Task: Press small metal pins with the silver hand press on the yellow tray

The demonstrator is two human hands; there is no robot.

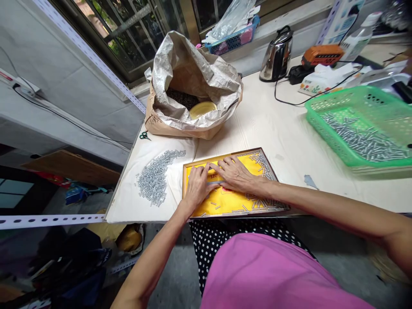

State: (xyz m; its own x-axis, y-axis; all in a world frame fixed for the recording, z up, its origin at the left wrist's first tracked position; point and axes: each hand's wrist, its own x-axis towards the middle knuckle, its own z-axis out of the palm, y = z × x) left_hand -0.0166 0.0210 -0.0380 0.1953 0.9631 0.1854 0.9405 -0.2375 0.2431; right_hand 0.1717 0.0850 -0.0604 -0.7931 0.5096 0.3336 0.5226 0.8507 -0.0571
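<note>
A shallow yellow tray with a dark frame lies at the table's near edge, with small silver metal pins scattered in it and bunched along its right side. My left hand rests palm down on the tray's left half, fingers stretched flat. My right hand lies beside it, fingers spread flat over the tray's middle, touching the left hand's fingertips. A thin grey strip shows under both hands; whether either grips it I cannot tell. A heap of the same silver pins sits on white paper left of the tray.
A crumpled paper sack with a yellow bowl inside stands behind the tray. A green plastic basket of pins is at the right. Small scissors, a kettle with its black cord, and boxes line the back.
</note>
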